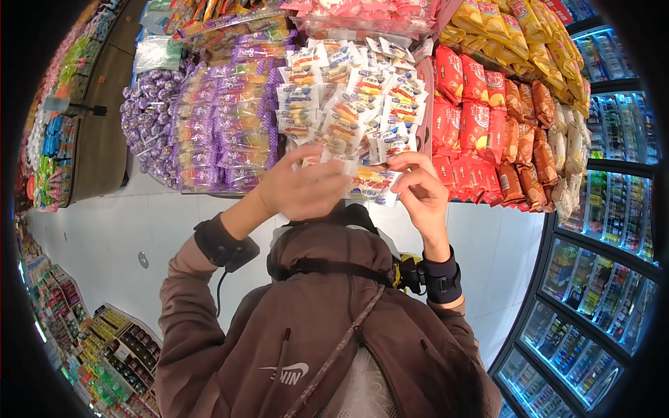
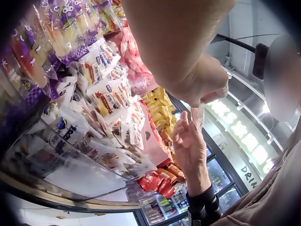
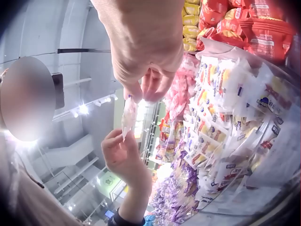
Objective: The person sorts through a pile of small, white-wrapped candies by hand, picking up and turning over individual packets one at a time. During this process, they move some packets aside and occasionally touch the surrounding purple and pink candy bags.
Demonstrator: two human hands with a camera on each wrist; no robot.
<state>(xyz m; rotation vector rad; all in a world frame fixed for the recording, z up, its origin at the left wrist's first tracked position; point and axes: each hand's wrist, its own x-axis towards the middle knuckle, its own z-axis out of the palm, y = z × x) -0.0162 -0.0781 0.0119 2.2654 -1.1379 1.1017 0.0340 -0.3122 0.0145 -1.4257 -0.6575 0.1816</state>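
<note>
Both hands hold one small clear-and-white snack packet (image 1: 373, 184) (image 3: 129, 115) above the front edge of the display. The left hand (image 1: 306, 184) (image 3: 124, 157) pinches one end between thumb and finger, seen in the right wrist view; it is blurred in the head view. At the other end, the right hand (image 1: 423, 191) (image 3: 143, 52) pinches with thumb and fingertips. In the left wrist view the left hand (image 2: 188, 66) covers part of the packet (image 2: 198, 117), and the right hand (image 2: 190, 146) is behind it. Similar white packets (image 1: 348, 104) lie heaped just beyond the hands.
Purple jelly-like packs (image 1: 226, 125) and purple-wrapped lollipops (image 1: 150, 115) lie left of the white packets, red packs (image 1: 477, 125) and yellow packs (image 1: 523, 31) right. A clear bin wall (image 2: 84, 183) edges the display. Lit drink coolers (image 1: 592, 279) line the right side.
</note>
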